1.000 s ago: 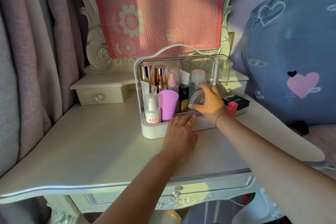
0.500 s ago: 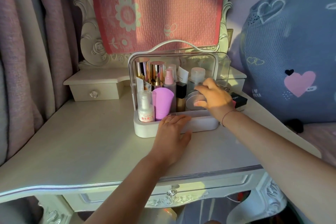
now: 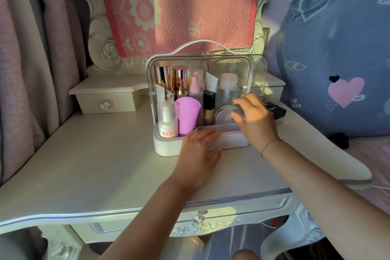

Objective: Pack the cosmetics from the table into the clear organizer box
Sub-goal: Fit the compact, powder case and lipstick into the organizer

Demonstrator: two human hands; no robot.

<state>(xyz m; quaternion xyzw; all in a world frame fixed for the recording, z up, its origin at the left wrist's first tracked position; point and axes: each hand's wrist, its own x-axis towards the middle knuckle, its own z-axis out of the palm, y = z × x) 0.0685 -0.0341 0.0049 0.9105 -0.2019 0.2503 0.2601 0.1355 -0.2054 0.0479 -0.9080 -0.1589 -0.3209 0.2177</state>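
Note:
The clear organizer box (image 3: pixel 166 148), with a white base and white handle, stands on the dressing table (image 3: pixel 95 164); its clear door (image 3: pixel 259 76) hangs open to the right. Inside stand a white spray bottle (image 3: pixel 167 121), a purple tube (image 3: pixel 186 116), gold tubes (image 3: pixel 179 78), a pink-capped bottle (image 3: pixel 195 88) and a clear bottle (image 3: pixel 228 88). A round silver compact (image 3: pixel 225 115) stands on edge at the front right. My right hand (image 3: pixel 256 120) has fingers and thumb around the compact's right edge. My left hand (image 3: pixel 198 154) lies flat against the box's front base.
A black cosmetics box (image 3: pixel 276 111) lies on the table just right of the organizer, behind my right hand. A small drawer unit (image 3: pixel 107 99) sits at the back left. A big blue heart-patterned cushion (image 3: pixel 337 59) presses against the table's right side.
My right hand has slid a little to the right along the compact, so more of the compact's face shows. My left hand stays at the box's base.

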